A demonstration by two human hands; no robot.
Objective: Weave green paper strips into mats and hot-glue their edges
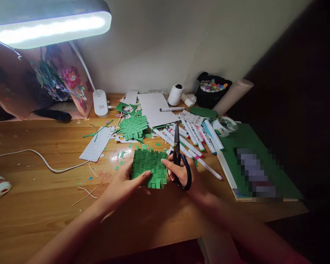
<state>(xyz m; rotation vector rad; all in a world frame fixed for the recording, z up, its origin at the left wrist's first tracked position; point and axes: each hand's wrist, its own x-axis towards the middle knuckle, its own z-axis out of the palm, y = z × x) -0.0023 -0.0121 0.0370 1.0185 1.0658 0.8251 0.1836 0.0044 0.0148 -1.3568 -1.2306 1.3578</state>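
A woven green paper square (145, 163) is held up just above the desk, with uneven strip ends along its edges. My left hand (132, 176) grips its left side, thumb on top and fingers underneath. At its right edge my right hand (183, 170) pinches the paper with the thumb while also holding black-handled scissors (177, 146). The scissors point away from me, and their blades look closed. Behind the square lies a second woven green piece (134, 127) among cut scraps.
Several markers (194, 137) lie to the right, near a tape roll (224, 126). A green board (253, 146) covers the right side. White paper (155, 108), a thread spool (175, 94) and a black marker bag (213, 91) stand behind. A lamp (52, 25) hangs at upper left; its cord (44, 161) crosses the desk.
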